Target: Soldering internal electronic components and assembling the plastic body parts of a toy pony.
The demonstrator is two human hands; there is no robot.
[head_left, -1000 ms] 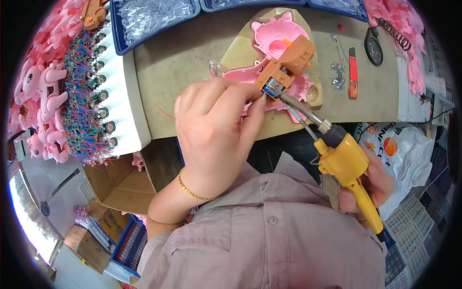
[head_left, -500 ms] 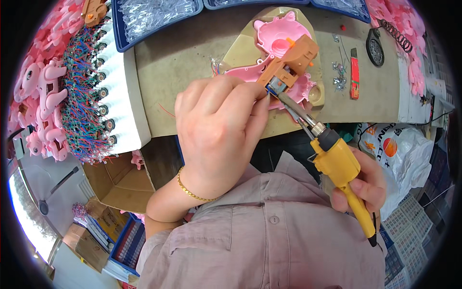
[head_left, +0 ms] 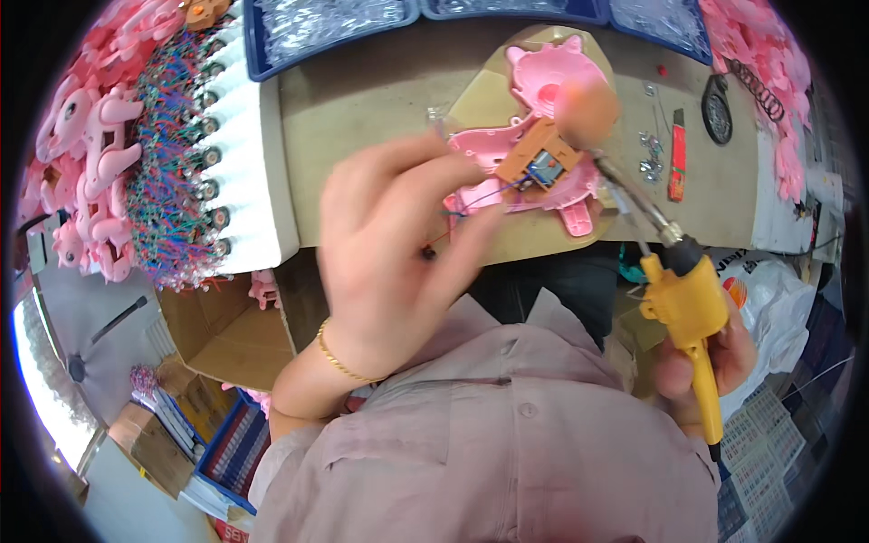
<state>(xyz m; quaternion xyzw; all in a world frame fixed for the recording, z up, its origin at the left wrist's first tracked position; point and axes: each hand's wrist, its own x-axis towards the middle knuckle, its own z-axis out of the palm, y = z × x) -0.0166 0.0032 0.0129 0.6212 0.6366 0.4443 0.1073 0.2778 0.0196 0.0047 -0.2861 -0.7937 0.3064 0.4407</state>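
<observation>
Dodging heat, probably: the yellow soldering gun is gripped handle-end by the right hand. Left hand is spread, nothing clearly pinched; at its 2 o'clock the orange gearbox is laid over a pink toy shell.

The soldering gun is yellow with a black collar; the toy shell is pink, the gearbox in it orange-brown; the wire leading from that is blue. The tabletop is a dull olive-beige; the tray is dark blue, the knife bright red; the bundled wires mix red, green and blue; the bracelet is gold, the shirt plain greyish mauve.
</observation>
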